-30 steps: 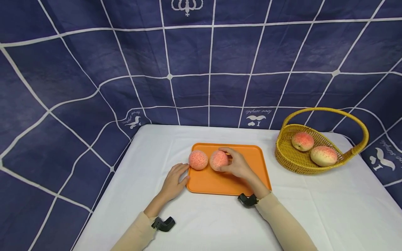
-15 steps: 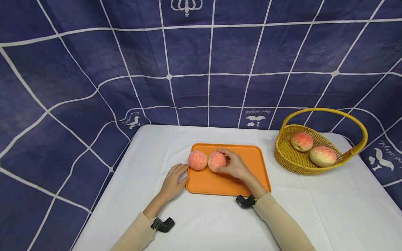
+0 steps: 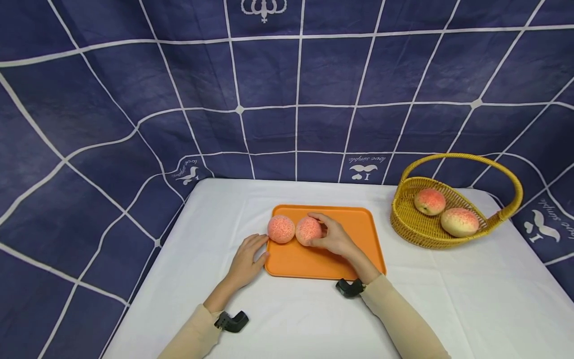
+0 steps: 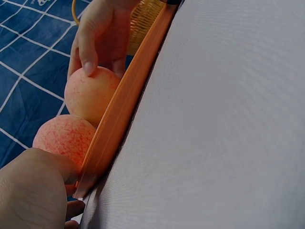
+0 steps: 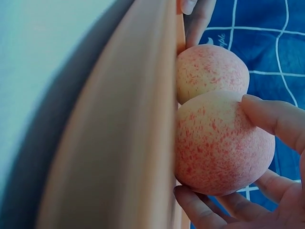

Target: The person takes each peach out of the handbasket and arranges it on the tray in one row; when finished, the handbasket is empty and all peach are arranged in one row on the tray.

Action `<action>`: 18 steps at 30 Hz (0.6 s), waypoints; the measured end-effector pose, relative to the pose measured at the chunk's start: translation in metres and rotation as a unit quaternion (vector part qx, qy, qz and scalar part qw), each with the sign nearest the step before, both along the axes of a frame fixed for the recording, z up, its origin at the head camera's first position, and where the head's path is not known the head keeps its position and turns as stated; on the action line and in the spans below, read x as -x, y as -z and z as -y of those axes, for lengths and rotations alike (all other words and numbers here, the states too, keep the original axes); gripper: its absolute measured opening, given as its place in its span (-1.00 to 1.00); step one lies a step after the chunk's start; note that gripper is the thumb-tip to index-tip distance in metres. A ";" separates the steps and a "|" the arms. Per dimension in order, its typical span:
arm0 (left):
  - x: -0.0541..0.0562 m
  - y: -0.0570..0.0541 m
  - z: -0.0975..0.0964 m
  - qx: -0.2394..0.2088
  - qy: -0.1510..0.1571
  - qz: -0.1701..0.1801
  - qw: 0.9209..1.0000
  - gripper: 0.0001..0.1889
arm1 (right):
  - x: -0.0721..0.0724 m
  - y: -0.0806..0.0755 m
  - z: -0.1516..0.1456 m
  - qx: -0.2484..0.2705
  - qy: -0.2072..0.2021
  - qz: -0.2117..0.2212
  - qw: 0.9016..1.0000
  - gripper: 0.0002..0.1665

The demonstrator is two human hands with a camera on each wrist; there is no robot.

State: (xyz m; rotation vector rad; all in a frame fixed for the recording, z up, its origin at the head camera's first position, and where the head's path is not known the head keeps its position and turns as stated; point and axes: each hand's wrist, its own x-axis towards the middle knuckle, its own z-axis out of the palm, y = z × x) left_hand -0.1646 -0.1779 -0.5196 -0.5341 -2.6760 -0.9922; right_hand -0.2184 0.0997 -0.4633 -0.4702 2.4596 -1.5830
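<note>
Two pink-speckled peaches lie side by side at the left part of an orange tray [image 3: 309,267]. The left peach [image 3: 281,229] appears to touch the right peach [image 3: 308,231]. My right hand [image 3: 334,238] holds the right peach, thumb [image 5: 271,117] on one side and fingers curled round the other, as the right wrist view shows. Flat beside the tray's left edge lies my left hand [image 3: 245,262], its fingers loosely extended and the fingertips at the rim near the left peach. In the left wrist view, part of those fingers is hidden behind the hand.
A yellow wicker basket [image 3: 421,240] with a tall handle stands right of the tray. Inside it lie a redder peach [image 3: 430,201] and a paler peach [image 3: 459,222]. White cloth [image 3: 287,314] covers the table, and a dark blue gridded curtain [image 3: 332,129] hangs behind.
My right hand has shifted slightly left with its peach, closing the small gap to the left peach. My left hand has stayed at the tray's edge.
</note>
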 end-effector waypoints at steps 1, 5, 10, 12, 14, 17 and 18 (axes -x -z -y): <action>0.000 0.000 0.000 0.000 0.000 -0.001 1.000 -0.52 | 0.000 0.000 0.000 0.002 -0.001 0.001 1.000 -0.08; 0.000 0.000 0.000 -0.001 0.001 0.003 1.000 -0.52 | 0.000 0.000 -0.002 0.014 -0.004 0.009 1.000 -0.07; 0.000 0.000 0.000 -0.004 -0.001 0.007 1.000 -0.52 | 0.001 -0.004 -0.008 0.034 -0.007 0.021 0.999 -0.06; 0.000 0.000 0.000 -0.004 -0.001 0.007 1.000 -0.52 | -0.001 -0.009 -0.012 0.035 -0.005 0.019 0.999 -0.05; 0.000 0.000 0.000 -0.002 -0.001 0.002 1.000 -0.52 | -0.003 -0.015 -0.019 0.022 -0.003 0.007 1.000 -0.07; 0.000 0.001 0.000 0.001 -0.001 -0.009 1.000 -0.52 | -0.008 -0.025 -0.032 0.009 -0.001 -0.012 1.000 -0.08; 0.000 0.001 0.000 0.001 -0.001 -0.011 1.000 -0.52 | -0.009 -0.028 -0.038 0.006 0.000 -0.020 1.000 -0.10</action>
